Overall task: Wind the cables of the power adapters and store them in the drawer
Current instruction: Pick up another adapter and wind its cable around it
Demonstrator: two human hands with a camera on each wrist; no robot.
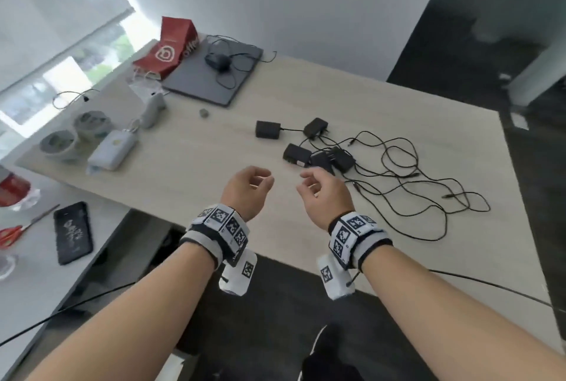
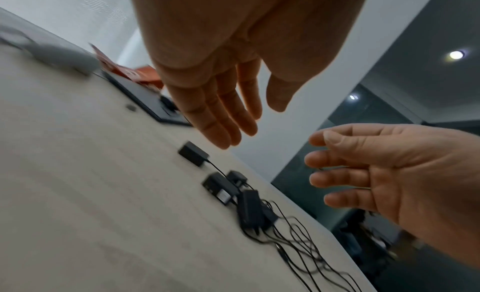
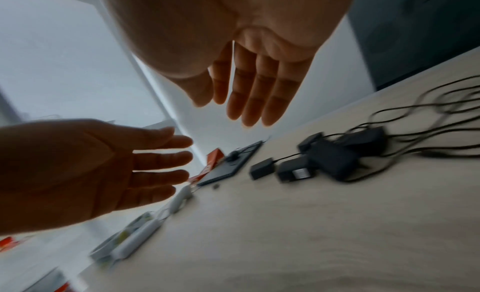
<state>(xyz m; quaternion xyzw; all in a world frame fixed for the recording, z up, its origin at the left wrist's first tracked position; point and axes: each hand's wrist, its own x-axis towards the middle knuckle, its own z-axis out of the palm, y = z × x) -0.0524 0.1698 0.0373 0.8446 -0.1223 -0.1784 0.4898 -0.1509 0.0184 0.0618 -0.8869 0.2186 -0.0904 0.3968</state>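
Note:
Several black power adapters [image 1: 318,154] [image 2: 233,192] [image 3: 330,159] lie in a loose cluster on the light wooden table [image 1: 214,172], their thin black cables [image 1: 413,184] [image 2: 306,253] [image 3: 426,120] tangled to the right. One adapter [image 1: 268,129] sits apart on the cluster's left. My left hand [image 1: 249,189] [image 2: 221,103] and right hand [image 1: 321,190] [image 3: 254,87] hover side by side above the table, just short of the cluster. Both hold nothing, fingers relaxed. No drawer is in view.
A closed grey laptop [image 1: 214,74] with a black mouse [image 1: 216,61] and a red paper bag [image 1: 171,46] lie at the far left. Tape rolls [image 1: 59,143], a white power bank [image 1: 111,150], a black phone [image 1: 73,232] and red scissors [image 1: 12,235] are to my left.

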